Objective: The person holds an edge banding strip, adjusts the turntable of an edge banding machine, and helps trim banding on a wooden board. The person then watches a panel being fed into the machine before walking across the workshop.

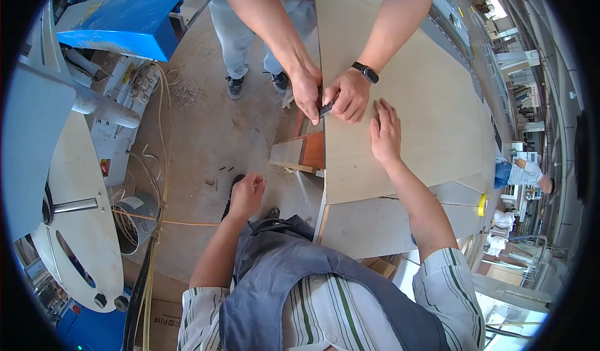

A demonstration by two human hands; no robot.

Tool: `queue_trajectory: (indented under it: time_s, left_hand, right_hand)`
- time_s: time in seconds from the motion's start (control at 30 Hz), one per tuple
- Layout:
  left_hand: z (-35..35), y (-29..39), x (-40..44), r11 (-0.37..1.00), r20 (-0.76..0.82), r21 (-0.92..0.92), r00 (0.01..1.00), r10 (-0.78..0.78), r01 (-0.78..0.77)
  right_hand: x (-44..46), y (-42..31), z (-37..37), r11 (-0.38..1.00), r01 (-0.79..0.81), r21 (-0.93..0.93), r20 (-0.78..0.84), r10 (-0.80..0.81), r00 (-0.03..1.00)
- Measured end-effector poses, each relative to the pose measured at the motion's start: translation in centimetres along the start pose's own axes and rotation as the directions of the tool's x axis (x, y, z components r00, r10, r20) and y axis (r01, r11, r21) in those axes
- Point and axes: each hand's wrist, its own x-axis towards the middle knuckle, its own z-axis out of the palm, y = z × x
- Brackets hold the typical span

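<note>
At a workshop counter [369, 229], a broad pale sheet [356, 170] lies flat on top, reaching from the near side to the far side, its left edge overhanging a reddish-brown wooden piece [313, 151]. A person's right hand [386, 131] rests on the sheet's left half, palm down, fingers extended and lightly spread, gripping nothing. The left hand [247, 195] hangs over the floor [194, 138] to the left of the counter, fingers curled inward; whether they enclose anything cannot be told. On the far side, a co-worker leans in, both hands meeting at the sheet's left edge, the fingers closed around a small dark object [325, 109]; a black watch [370, 75] circles one wrist. A yellow roll [482, 205] sits at the counter's right side. Left of the workers stand a grey bucket [148, 217] and, farther off, a blue machine cover [119, 23]. Another person in a striped shirt [525, 173] appears at far right.
</note>
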Motion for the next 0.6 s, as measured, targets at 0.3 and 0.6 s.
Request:
queue_trajectory:
  time_s: [0.3,0.6]
  left_hand:
    - [0.37,-0.32,0.01,1.0,-0.007,-0.02,1.0,-0.004,0.004]
    - [0.25,0.21,0.09,1.0,-0.013,-0.005,1.0,0.013,-0.013]
  right_hand:
    - [0.02,-0.2,-0.24,1.0,0.003,0.012,-0.002,-0.003,1.0]
    - [-0.02,-0.3,-0.14,1.0,-0.02,-0.024,0.0,0.02,1.0]
